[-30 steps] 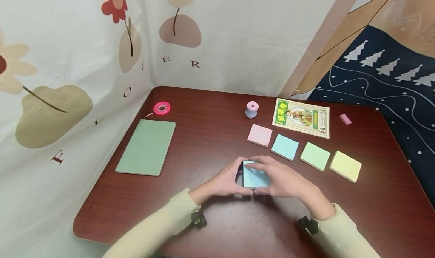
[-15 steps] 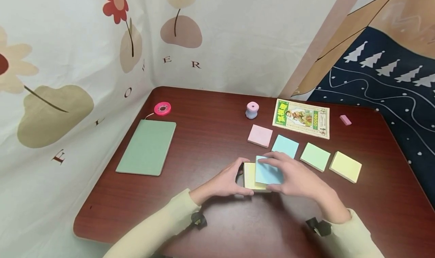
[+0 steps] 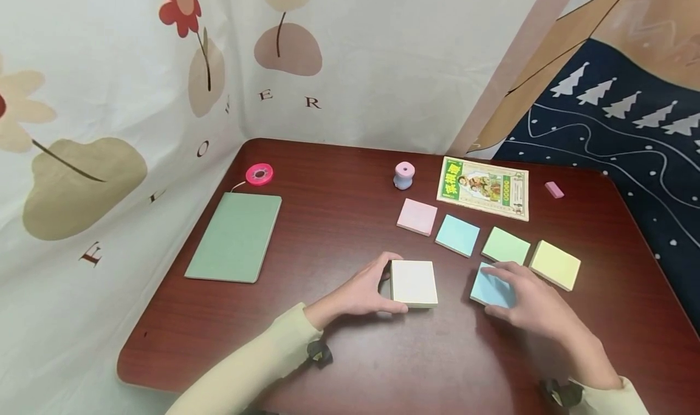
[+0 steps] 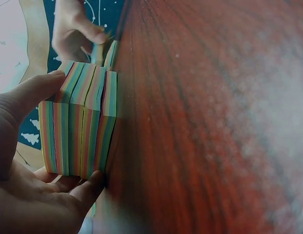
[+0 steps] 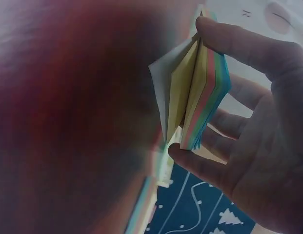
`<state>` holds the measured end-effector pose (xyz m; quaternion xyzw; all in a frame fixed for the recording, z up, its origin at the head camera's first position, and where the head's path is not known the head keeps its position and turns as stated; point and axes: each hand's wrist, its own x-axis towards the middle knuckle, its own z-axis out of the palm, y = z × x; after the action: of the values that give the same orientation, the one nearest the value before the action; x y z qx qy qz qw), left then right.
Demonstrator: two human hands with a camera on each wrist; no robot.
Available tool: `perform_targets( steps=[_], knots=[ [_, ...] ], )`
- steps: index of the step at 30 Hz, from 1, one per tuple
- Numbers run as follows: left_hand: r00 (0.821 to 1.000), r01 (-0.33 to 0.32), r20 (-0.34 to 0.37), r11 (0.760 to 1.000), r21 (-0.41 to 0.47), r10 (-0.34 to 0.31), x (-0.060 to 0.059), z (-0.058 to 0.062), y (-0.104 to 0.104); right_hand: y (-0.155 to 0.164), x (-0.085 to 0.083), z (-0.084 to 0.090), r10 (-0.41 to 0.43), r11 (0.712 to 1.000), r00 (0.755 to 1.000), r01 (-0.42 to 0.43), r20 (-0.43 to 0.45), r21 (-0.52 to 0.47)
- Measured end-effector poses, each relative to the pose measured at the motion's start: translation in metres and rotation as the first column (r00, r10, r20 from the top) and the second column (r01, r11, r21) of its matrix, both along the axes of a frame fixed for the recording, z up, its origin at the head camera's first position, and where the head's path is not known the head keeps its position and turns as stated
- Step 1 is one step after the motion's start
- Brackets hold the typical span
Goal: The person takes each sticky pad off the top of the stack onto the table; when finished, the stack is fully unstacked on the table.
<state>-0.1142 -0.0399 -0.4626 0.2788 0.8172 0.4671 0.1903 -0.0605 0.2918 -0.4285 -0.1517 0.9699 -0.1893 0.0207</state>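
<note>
Gripping the striped pad, your left hand keeps its place. Your right hand has carried the pinched blue-topped wad rightward, near the green stack.

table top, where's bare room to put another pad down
Bare wood lies between the green notebook and the pale pad in the left hand, and along the near table edge. It is crowded around the right hand, beside the row of four pads.
</note>
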Motion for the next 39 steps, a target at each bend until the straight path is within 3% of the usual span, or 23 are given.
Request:
perform_targets(
  steps=[7, 16, 21, 26, 31, 35, 39],
  knots=[
    [1.000, 0.003, -0.023, 1.000, -0.022, -0.004, 0.000, 0.000, 0.001, 0.004, 0.003, -0.014, -0.022, 1.000, 1.000, 0.022, 0.004, 0.016],
    [0.999, -0.012, -0.045, 0.999, -0.053, 0.009, 0.001, 0.000, 0.002, 0.005, 0.004, -0.017, -0.015, 0.998, 1.000, 0.015, -0.002, 0.054],
    [0.999, -0.013, -0.037, 0.998, -0.055, 0.010, 0.002, 0.000, 0.001, 0.005, 0.006, -0.013, 0.000, 0.999, 1.000, 0.001, -0.011, 0.055],
    [0.999, -0.018, -0.037, 0.998, -0.056, 0.016, 0.002, 0.001, 0.001, -0.007, 0.005, 0.003, 0.010, 1.000, 1.000, -0.010, -0.028, 0.018],
    [0.999, -0.023, -0.044, 0.998, -0.064, 0.020, 0.002, 0.003, 0.000, -0.038, 0.000, 0.017, 0.094, 0.992, 0.993, -0.100, -0.072, -0.079],
    [0.999, -0.017, -0.046, 0.998, -0.059, 0.015, 0.002, 0.003, 0.000, -0.067, -0.003, 0.021, 0.207, 0.967, 0.970, -0.223, -0.127, -0.127],
    [0.999, -0.010, -0.054, 0.999, -0.046, 0.008, 0.001, 0.002, 0.000, -0.090, -0.008, 0.018, 0.297, 0.943, 0.944, -0.314, -0.142, -0.112]
  ],
)
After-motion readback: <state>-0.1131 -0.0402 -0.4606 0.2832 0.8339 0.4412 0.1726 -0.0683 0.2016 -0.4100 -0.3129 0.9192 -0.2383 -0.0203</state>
